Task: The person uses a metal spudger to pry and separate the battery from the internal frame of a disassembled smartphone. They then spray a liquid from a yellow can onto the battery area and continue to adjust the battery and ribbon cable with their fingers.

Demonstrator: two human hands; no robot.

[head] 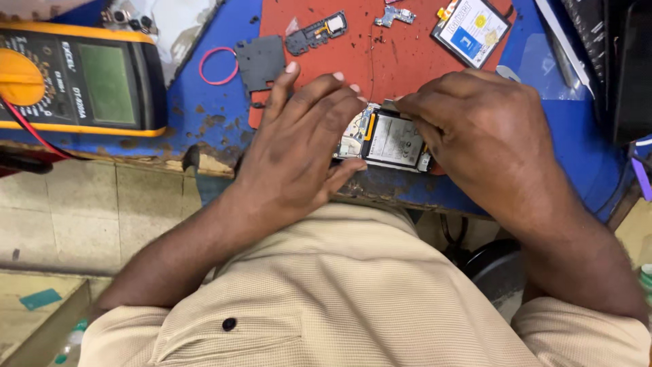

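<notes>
An opened phone (pixel 388 139) with its back cover off lies at the near edge of a red mat (pixel 401 54), its battery and circuit board showing. My left hand (pixel 299 143) rests flat over the phone's left end, fingers stretched toward the mat. My right hand (pixel 475 129) covers the phone's right side, its fingertips pinched at the top edge of the battery area. Whether the fingers hold a small tool or part is hidden.
A yellow and black multimeter (pixel 75 78) with a red lead sits far left on the blue bench (pixel 577 143). On the mat lie a black plate (pixel 260 61), a pink rubber ring (pixel 217 66), a small frame part (pixel 316 32), a circuit piece (pixel 395 15) and a spare battery (pixel 471 28).
</notes>
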